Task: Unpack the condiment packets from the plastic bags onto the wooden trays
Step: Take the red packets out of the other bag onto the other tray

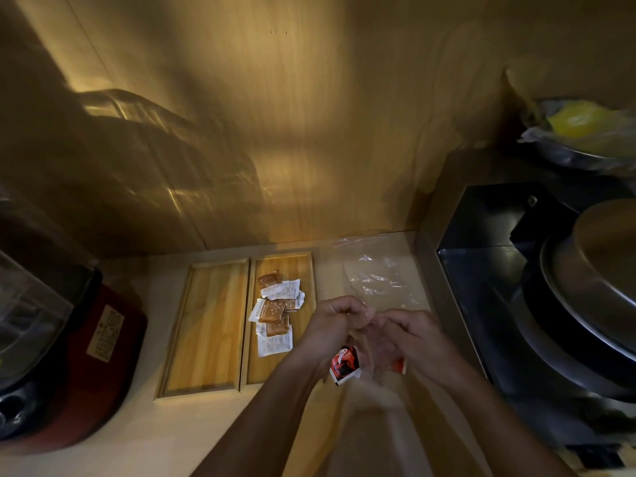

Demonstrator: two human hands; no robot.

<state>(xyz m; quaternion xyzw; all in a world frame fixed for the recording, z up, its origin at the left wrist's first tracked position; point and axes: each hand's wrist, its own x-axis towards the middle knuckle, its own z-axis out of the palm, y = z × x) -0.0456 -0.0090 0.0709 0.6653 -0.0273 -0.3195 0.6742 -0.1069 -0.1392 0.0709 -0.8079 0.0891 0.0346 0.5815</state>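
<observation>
Two wooden trays lie side by side on the counter. The left tray [206,325] is bare. The right tray [296,266] holds several brown-and-white condiment packets [275,311]. Just right of it, my left hand [330,325] and my right hand [413,335] both pinch the top of a clear plastic bag [373,352] held above the counter. Red-and-black packets [344,364] show through the bag below my hands. A second clear plastic bag [378,277] lies flat and crumpled on the counter behind my hands.
A red appliance with a clear lid [69,356] stands at the left. A black cooker with metal pans [568,304] fills the right side. A metal bowl with a yellow bag [581,132] sits at the upper right. A wooden wall [275,132] rises behind the trays.
</observation>
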